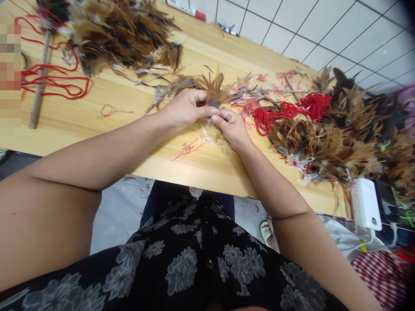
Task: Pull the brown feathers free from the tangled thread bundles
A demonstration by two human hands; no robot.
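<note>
Both hands meet over the middle of the wooden table (129, 142). A small bunch of brown feathers (214, 88) fans upward from between the fingers of my left hand (188, 108), which is closed on its base. Thumb and fingers of my right hand (231, 127) are pinched together, touching the left fingertips at the bottom of the bunch. What the right fingers pinch is too small to make out. Just below them lie white fluff (206, 136) and thin pinkish-red string scraps (188, 149). Loose feathers (181, 82) lie behind my left hand.
At the back left sits a big feather pile (123, 34), with a stick (40, 86) and red cord (68, 88) beside it. Rightward are a red cord bundle (314, 106), more feathers (320, 147) and a white power bank (366, 203). A tiled wall (301, 26) bounds the back.
</note>
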